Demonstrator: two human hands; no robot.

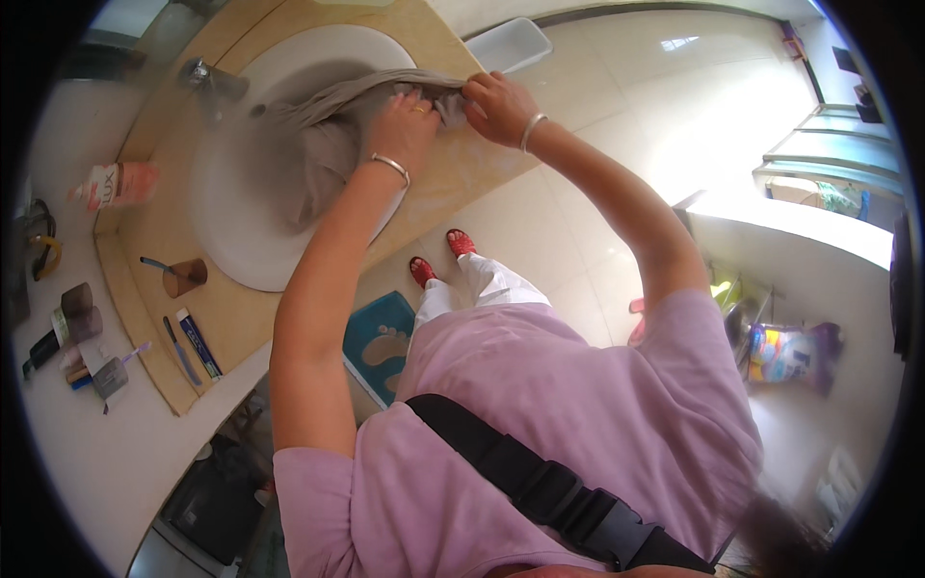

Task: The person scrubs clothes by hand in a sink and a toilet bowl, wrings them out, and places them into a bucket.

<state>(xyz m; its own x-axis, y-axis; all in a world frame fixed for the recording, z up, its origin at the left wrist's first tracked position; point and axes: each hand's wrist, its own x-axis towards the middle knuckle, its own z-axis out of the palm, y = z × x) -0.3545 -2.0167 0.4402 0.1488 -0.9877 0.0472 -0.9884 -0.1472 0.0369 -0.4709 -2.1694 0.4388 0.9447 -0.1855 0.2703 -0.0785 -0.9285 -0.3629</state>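
A wet-looking grey-beige cloth (329,148) lies bunched in the white washbasin (224,246), and one end is drawn up over the basin's right rim. At that end my right hand (502,108) pinches the cloth's edge between thumb and fingers, above the stone countertop (462,162). My left hand (405,126) grips a fold of it just to the left, over the rim; its fingers are partly hidden in the fabric. From the basin the rest of the cloth trails toward the drain side. The metal faucet (213,83) stands at the basin's far left.
A Lux bottle (119,184) stands left of the basin. Nearer are a brown cup (186,278) with a toothbrush, a toothpaste box (199,343) and a comb (181,350). A white plastic tub (509,45) sits beyond the counter's right edge. A blue footprint mat (379,343) lies on the floor.
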